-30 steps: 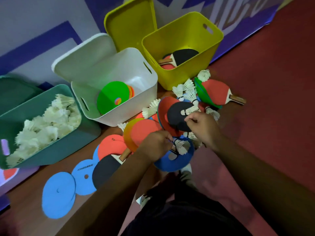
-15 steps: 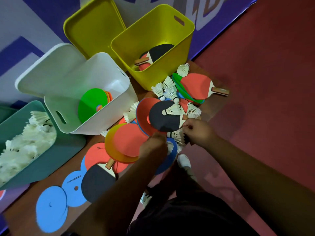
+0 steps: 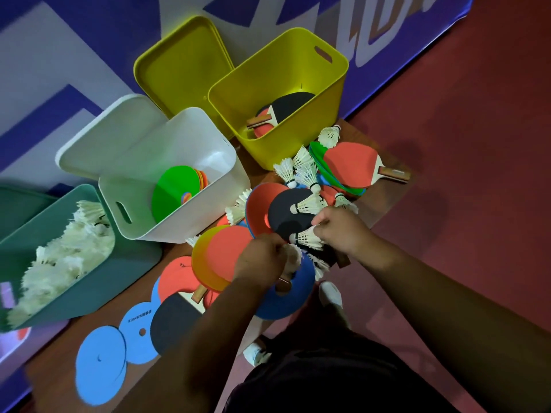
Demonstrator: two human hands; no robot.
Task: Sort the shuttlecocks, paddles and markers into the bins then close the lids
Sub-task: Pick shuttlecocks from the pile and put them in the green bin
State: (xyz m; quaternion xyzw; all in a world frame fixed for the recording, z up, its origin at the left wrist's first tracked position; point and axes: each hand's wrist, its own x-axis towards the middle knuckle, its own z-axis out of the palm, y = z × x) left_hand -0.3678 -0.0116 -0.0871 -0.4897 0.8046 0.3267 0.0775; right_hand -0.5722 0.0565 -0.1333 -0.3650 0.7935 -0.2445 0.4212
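Note:
A heap of paddles, flat round markers and white shuttlecocks lies on a low wooden board. My right hand [image 3: 340, 231] pinches a shuttlecock [image 3: 307, 238] over a black paddle [image 3: 287, 214]. My left hand [image 3: 259, 260] is curled on white shuttlecocks [image 3: 293, 256] above a blue marker [image 3: 286, 296]. The green bin [image 3: 125, 269] at the left holds many shuttlecocks. The white bin [image 3: 190, 225] holds a green marker [image 3: 171, 193] and others. The yellow bin [image 3: 310, 123] holds paddles.
All three lids stand open behind the bins, among them the yellow lid [image 3: 179, 64] and the white lid [image 3: 113, 135]. Blue markers [image 3: 101, 365] lie at the front left. A red paddle [image 3: 354, 165] on green markers lies at the right. My shoes [image 3: 331, 293] stand on red floor.
My right hand has left the shuttlecock lying on the black paddle, come nearer and taken a shuttlecock at the paddle's near edge. My left hand stays curled over the blue marker.

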